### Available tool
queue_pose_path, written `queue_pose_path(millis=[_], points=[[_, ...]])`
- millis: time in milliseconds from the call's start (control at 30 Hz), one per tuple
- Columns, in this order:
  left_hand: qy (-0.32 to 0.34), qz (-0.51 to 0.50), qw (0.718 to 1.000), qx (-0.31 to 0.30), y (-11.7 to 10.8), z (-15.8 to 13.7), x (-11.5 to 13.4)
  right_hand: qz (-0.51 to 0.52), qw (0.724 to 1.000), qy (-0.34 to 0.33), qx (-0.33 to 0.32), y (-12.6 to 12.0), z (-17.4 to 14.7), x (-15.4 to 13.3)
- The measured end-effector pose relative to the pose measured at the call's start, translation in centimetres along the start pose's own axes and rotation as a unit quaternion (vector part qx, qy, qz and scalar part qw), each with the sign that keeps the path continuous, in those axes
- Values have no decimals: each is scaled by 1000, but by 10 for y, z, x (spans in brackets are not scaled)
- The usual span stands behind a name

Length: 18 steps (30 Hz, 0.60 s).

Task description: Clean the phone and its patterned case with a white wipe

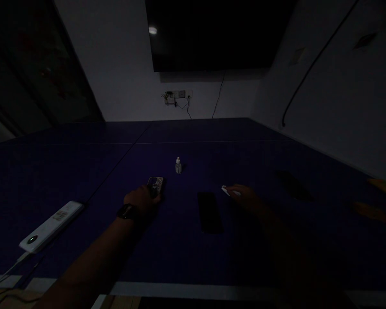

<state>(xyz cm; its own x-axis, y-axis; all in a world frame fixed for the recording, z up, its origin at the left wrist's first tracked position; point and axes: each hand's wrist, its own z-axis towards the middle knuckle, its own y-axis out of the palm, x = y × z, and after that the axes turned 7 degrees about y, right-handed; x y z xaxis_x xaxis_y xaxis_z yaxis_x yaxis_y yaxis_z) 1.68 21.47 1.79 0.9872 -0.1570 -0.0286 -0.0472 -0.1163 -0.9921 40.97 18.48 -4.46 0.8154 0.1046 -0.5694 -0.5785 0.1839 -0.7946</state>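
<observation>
The room is very dim. My left hand [141, 199], with a dark watch on the wrist, is closed round a phone case [158, 183] with a pale rim and a patterned back. Its lower part is hidden under my fingers. To the right, my right hand [246, 196] pinches a small white piece [225, 190] low over the table; I cannot make out what it is. A black phone [209, 212] lies flat between my hands. Beyond them a small clear bottle [178, 167] with a white cap stands upright.
On the dark blue table [176, 257], a long white device [53, 225] with a cable lies at the left. A dark flat thing [294, 185] and blurred yellow-orange items [384, 187] lie at the right. A wall socket strip [178, 94] and large screen [218, 34] are behind.
</observation>
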Motion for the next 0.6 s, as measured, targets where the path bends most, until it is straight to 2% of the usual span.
queue_pose_path(millis=[200,300,400,500,600], points=[[-18,-16,1000,-12,2,-7,4,-4,1000,7,-11,4,-5,-3],[-16,-24,1000,11,-2,-10,7,1,1000,-7,-12,7,-6,-7],[-9,-26,998,61,-7,-14,16,12,1000,-20,-7,8,-6,-13],[65,-45,990,117,-13,-18,32,27,999,-33,-15,4,-5,-20],[200,-92,963,152,-17,-17,48,47,997,-49,-29,-9,-4,-27]])
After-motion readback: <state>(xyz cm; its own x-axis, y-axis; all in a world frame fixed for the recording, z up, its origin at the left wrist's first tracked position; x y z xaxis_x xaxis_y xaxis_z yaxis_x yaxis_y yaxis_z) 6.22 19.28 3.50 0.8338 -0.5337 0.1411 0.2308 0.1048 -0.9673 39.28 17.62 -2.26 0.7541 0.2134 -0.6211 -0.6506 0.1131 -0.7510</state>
